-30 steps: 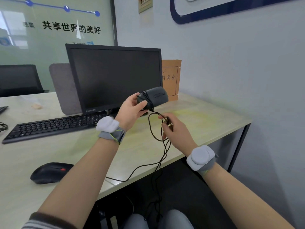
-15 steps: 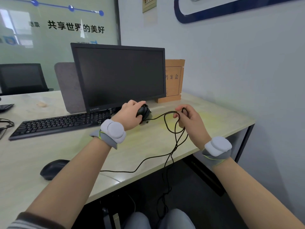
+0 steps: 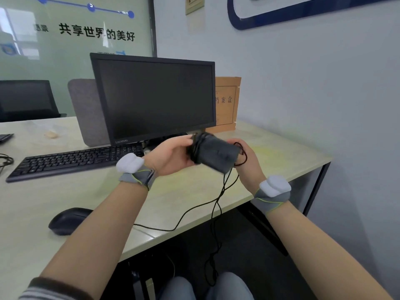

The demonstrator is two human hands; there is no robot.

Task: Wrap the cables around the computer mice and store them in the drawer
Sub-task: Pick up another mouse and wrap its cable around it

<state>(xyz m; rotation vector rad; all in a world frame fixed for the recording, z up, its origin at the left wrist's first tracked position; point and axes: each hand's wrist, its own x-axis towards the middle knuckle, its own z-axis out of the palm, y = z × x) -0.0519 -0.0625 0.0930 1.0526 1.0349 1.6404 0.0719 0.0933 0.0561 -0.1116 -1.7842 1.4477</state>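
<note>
Left hand: my left hand [image 3: 173,155] grips one end of the mouse [image 3: 214,153], fingers curled round it, above the desk [image 3: 194,191].
Right hand: my right hand [image 3: 246,161] pinches the cable [image 3: 218,195] beside the mouse's other end.
Cable: several turns around the mouse; the rest hangs past the desk edge.
Second mouse: another mouse [image 3: 67,220] lies on the desk under my left forearm.

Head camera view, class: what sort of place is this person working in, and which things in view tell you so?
Most likely an office. A dark monitor and keyboard sit on a long pale desk, a brown archive box stands against the wall, and a glass partition with printed lettering is behind.
</note>
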